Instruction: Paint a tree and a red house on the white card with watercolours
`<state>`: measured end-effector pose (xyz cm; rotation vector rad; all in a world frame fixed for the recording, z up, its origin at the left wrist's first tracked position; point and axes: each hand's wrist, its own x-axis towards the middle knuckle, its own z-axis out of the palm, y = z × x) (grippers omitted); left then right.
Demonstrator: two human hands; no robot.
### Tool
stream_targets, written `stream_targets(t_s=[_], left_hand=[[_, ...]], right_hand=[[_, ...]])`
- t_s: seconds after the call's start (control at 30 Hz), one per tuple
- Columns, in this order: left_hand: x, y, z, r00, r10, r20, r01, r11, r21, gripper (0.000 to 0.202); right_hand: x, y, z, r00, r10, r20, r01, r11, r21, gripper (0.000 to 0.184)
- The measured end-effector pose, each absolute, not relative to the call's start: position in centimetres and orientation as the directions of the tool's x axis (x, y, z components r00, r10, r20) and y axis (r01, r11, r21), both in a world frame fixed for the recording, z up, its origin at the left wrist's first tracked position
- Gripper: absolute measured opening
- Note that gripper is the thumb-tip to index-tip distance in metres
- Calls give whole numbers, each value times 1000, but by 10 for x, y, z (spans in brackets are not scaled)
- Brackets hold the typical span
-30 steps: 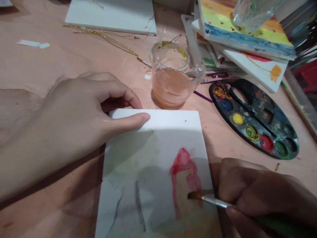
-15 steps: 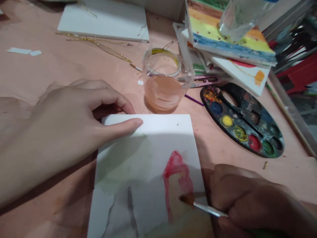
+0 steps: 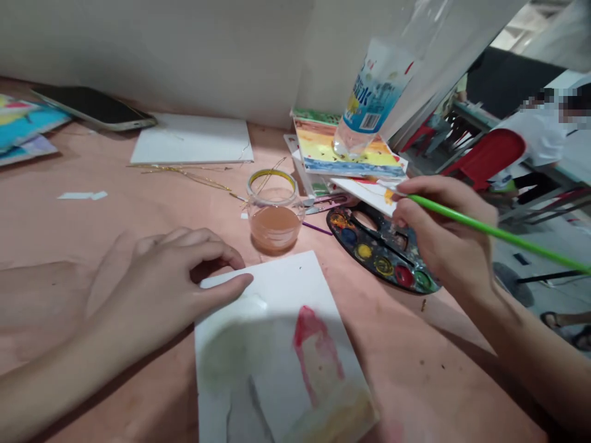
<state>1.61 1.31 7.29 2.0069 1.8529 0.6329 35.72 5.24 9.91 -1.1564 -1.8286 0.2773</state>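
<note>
Canvas panel, painted with a red-topped tower, a pale green wash and grey strokes, lies at the near middle of the pink tabletop, its near left part running out of view. Open tabletop stretches from its right edge to the right forearm; beyond its far edge there is only a narrow strip before a cup, and the left forearm borders its left edge.

At the panel's far left corner, the left hand grips it, thumb flat on the painted face and fingers curled at the far edge. Well apart from the panel, the right hand is raised over the right end of the black palette, fingers closed around a green paintbrush; whether the tip touches anything cannot be told.

A blank white panel lies at the far left, a stack of painted panels at the far right with a labelled bottle standing on it. Right of the canvas panel sits the black palette, then the clear cup of brownish water, gold cord and paper scraps.
</note>
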Motion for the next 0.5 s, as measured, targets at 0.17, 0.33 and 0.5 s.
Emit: stream_targets(t_s=[0.17, 0.33, 0.5], left_hand=[[17, 11, 75, 32, 999, 29, 858, -42, 512, 35], [18, 11, 77, 37, 999, 26, 869, -44, 493, 38], [17, 12, 73, 45, 999, -3, 866, -37, 498, 40]], right_hand=[[350, 80, 81, -161, 831, 532, 658, 493, -570, 11], [345, 84, 69, -188, 870, 456, 692, 447, -567, 14], [347, 86, 66, -231, 879, 418, 684, 452, -572, 27]])
